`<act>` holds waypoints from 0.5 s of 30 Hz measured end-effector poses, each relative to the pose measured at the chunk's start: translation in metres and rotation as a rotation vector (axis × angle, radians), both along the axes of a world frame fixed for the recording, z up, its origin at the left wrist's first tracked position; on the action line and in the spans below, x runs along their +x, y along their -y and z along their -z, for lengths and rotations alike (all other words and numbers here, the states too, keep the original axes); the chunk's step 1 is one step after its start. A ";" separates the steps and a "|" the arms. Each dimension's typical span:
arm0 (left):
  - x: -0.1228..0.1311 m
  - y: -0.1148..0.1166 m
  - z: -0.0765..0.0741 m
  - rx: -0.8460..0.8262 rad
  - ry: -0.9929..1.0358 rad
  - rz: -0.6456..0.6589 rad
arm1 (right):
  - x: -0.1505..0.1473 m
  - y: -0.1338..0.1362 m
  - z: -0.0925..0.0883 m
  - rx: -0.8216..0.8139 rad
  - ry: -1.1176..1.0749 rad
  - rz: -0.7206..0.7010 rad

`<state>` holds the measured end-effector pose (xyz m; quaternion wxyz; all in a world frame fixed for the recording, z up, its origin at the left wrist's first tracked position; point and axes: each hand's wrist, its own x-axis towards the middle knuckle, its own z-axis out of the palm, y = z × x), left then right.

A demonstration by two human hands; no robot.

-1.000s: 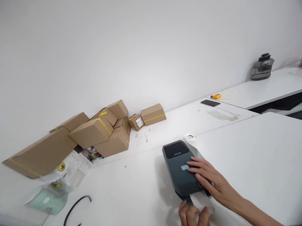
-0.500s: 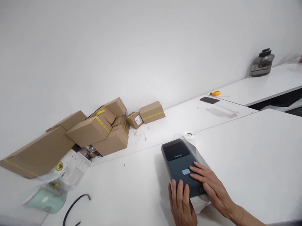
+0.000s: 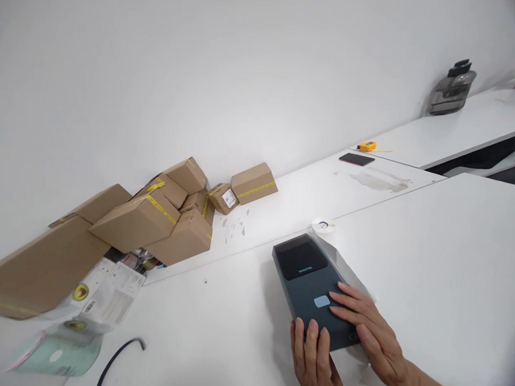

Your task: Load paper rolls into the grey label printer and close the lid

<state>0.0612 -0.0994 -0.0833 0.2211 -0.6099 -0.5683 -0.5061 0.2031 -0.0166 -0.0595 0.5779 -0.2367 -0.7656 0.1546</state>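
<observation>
A dark grey label printer (image 3: 304, 276) lies on the white table (image 3: 435, 253) in front of me. My right hand (image 3: 368, 330) rests flat on its near right part, fingers stretched out beside a small pale button (image 3: 321, 301). My left hand (image 3: 313, 358) lies against the printer's near end, fingers extended and together over the edge. A white sheet (image 3: 350, 274) shows under the printer's right side. A small white tape roll (image 3: 322, 225) sits just behind the printer.
Several cardboard boxes (image 3: 156, 220) with yellow tape are piled at the wall on the left, with plastic packets (image 3: 100, 296) and a black cable (image 3: 115, 364) near them. A phone (image 3: 357, 159), a yellow tape measure (image 3: 367, 146) and a dark appliance (image 3: 451, 88) lie farther right.
My left hand, which was pinching paper at the printer's near end, has opened and laid its fingers on the printer. My right hand slid slightly nearer. The view shifted left.
</observation>
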 end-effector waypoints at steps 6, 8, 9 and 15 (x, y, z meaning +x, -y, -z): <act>0.002 -0.003 0.001 0.022 0.015 0.002 | -0.004 0.002 -0.003 -0.021 -0.074 0.006; 0.001 -0.003 -0.004 0.015 0.006 0.001 | 0.001 0.004 -0.008 -0.094 -0.060 -0.029; 0.002 -0.003 -0.007 0.006 0.003 -0.003 | 0.004 0.006 -0.011 -0.137 -0.039 -0.053; 0.023 0.024 -0.013 -0.013 0.081 -0.069 | 0.014 0.012 -0.026 -0.397 -0.016 -0.143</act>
